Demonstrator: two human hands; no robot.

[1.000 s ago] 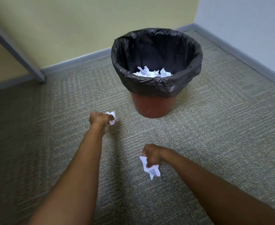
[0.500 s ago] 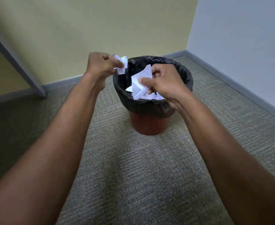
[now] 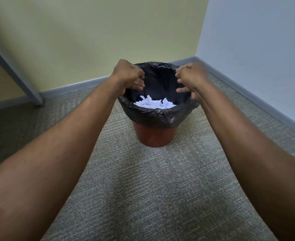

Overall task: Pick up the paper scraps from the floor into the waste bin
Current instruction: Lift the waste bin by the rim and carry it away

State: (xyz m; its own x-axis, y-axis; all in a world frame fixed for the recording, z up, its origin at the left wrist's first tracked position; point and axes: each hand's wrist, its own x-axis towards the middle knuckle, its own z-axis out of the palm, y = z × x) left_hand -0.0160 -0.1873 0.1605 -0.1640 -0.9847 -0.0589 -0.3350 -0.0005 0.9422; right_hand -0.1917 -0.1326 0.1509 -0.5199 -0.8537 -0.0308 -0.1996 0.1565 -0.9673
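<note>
A red-brown waste bin (image 3: 153, 136) lined with a black bag (image 3: 159, 115) stands on the carpet in the room's corner. White paper scraps (image 3: 154, 103) lie piled inside it. My left hand (image 3: 130, 76) hovers over the bin's left rim, fingers spread downward and holding nothing. Over the right rim my right hand (image 3: 190, 79) hangs the same way, fingers loose and apart, with no paper in it. Both arms stretch forward from the bottom of the view.
Grey carpet (image 3: 148, 188) covers the floor, with no scraps showing on it. A yellow wall (image 3: 99, 32) and a pale blue wall (image 3: 256, 40) meet behind the bin, with grey baseboard. A slanted grey leg (image 3: 12, 72) stands at the left.
Both hands carried paper scraps up from the floor to the bin and let them go. The hands now hold nothing above the rim, and the pile inside has more paper.
</note>
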